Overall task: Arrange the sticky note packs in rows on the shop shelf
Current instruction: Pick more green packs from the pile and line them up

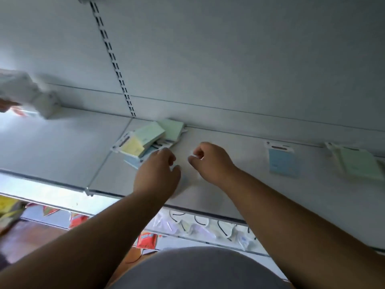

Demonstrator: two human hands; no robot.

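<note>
Sticky note packs (145, 140) lie in a loose heap at the back of the shop shelf (239, 163), just under the slotted upright (112, 57): green on top, yellow and pale ones overlapping, some w/ white hang tabs. Two more sit apart on the right of the shelf: a blue pack (283, 161) lying flat w/ its tab toward the back panel, and a green pack (361, 165) further right near the frame edge.

Left hand (157, 174) is over the shelf just in front of the heap, fingers curled; something pale shows under it but too blurred to tell what, or whether it's gripped. Right hand (210, 161) is beside it, near but not touching, fingers curled w/ thumb and forefinger pressed together; can't tell if anything's pinched.

Far left, a blurred white box (29, 94) sits on the shelf. Below, a lower shelf w/ red packets (146, 239) and clear bagged items (198, 226).
</note>
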